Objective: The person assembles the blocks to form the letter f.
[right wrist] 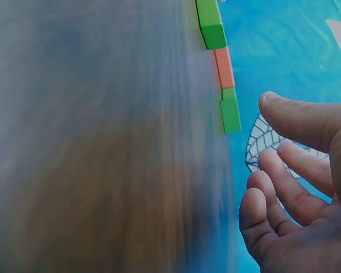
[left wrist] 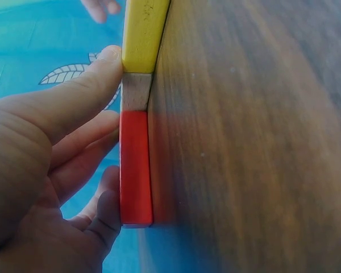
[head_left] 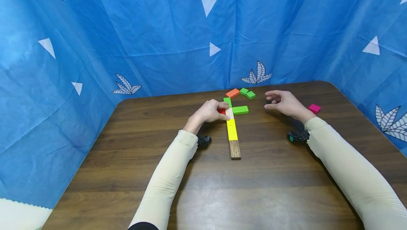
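My left hand (head_left: 210,111) is over a cross of flat blocks, thumb and forefinger at the two ends of a pale wooden block (head_left: 229,113). A green block (head_left: 227,101) continues the upright above it; a yellow block (head_left: 232,129) and a brown wooden block (head_left: 235,149) run below. To the right juts another green block (head_left: 240,110). On the left lies a red block (left wrist: 135,168), partly covered by my fingers in the head view. My right hand (head_left: 284,103) hovers right of the cross, fingers loosely bent and holding nothing.
Behind the cross, near the table's back edge, lie an orange block (head_left: 233,93) and two small green blocks (head_left: 251,95). A pink block (head_left: 314,108) is beside my right wrist. A blue patterned curtain (head_left: 178,46) stands behind the brown table (head_left: 133,173).
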A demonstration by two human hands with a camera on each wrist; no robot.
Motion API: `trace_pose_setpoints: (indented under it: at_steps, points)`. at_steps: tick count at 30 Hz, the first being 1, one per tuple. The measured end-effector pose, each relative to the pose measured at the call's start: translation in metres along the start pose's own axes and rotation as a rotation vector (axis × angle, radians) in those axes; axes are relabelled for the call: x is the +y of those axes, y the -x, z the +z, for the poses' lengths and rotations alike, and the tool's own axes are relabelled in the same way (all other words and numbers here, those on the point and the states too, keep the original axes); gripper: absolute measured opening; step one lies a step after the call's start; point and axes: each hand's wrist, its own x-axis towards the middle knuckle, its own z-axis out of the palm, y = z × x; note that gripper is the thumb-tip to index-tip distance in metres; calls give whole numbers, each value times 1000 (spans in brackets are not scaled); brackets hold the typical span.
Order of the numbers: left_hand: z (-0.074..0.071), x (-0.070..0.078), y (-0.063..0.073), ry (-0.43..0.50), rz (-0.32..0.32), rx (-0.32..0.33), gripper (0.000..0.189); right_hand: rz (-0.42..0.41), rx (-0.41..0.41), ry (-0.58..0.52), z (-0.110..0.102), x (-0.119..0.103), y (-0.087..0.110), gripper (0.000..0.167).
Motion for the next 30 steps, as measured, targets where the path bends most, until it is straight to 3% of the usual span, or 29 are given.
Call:
trace_pose_setpoints:
  at_steps: [12,20,30]
  points:
    - [0,-1,1,-3,-2,-6,62,-31,40,45,-25,12,26,59]
    - [1,0,-1,-5,8,-12,62,-65,63,103,-43,32,38,59]
    - [0,0,0,-13,5,-2,61,-25,114,129,-65,56,50,64]
